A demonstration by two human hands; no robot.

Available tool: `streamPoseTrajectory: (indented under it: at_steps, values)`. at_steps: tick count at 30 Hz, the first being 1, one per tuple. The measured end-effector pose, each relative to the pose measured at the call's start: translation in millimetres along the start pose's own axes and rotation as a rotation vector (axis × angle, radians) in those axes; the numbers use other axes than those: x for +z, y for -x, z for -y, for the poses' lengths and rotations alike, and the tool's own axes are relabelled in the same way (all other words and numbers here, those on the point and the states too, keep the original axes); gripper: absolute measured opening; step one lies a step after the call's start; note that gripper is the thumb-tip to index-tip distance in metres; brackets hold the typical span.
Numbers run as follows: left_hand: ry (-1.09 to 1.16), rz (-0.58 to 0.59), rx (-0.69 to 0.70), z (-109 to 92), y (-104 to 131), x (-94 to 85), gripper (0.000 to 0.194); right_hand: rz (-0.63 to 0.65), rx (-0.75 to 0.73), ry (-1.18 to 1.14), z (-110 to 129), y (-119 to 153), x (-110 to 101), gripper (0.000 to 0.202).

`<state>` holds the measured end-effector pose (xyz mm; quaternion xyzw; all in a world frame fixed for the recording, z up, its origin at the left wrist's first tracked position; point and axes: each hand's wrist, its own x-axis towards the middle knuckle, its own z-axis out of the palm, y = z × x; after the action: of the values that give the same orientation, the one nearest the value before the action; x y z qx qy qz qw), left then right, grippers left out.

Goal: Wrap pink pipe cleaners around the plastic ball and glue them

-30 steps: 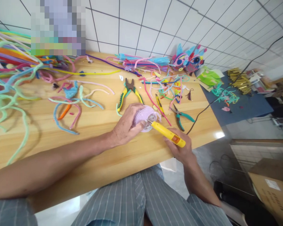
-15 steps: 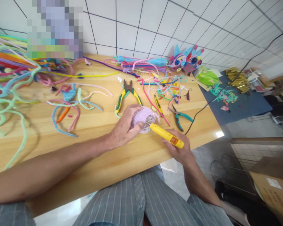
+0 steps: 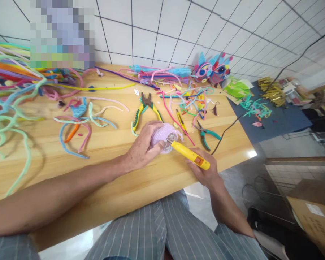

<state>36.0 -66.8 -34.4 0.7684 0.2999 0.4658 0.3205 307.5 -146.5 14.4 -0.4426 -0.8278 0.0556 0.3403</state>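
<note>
My left hand (image 3: 144, 148) is closed around a rounded piece wound with lilac pipe cleaner (image 3: 159, 134), held just above the front part of the table. One end of that piece, facing right, shows clear, shiny plastic. In my right hand (image 3: 206, 168) is a yellow hot glue gun (image 3: 188, 153) with an orange switch. Its metal nozzle points left and meets the clear end near my left thumb; whether it touches is too small to tell. Yellow-green pliers (image 3: 146, 110) lie open behind my left hand. Teal-handled long-nose pliers (image 3: 207, 135) rest to the right.
Loose pipe cleaners (image 3: 17, 108) spread over the left of the wooden table (image 3: 111, 191). Scraps (image 3: 195, 103) and a yellow utility knife (image 3: 182, 121) lie behind the work. Colourful pipe-cleaner figures (image 3: 212, 68) stand by the tiled wall. A black cord (image 3: 229, 126) crosses the right side.
Nearly nothing differs. Both hands keep their hold, and the glue gun stays at the clear end; the whole view has shifted very slightly.
</note>
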Motion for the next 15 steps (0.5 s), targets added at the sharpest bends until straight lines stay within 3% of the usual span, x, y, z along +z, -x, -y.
streamPoseTrajectory:
  at_steps: [4, 15]
  values:
    - [-0.009, 0.001, 0.007, 0.8, 0.0, -0.2, 0.049, 0.04, 0.02, 0.008, 1.1, 0.8, -1.1, 0.024]
    - [-0.023, -0.017, 0.041, 0.1, -1.3, 1.2, 0.048, -0.007, 0.084, 0.032, 0.6, 3.9, 0.0, 0.018]
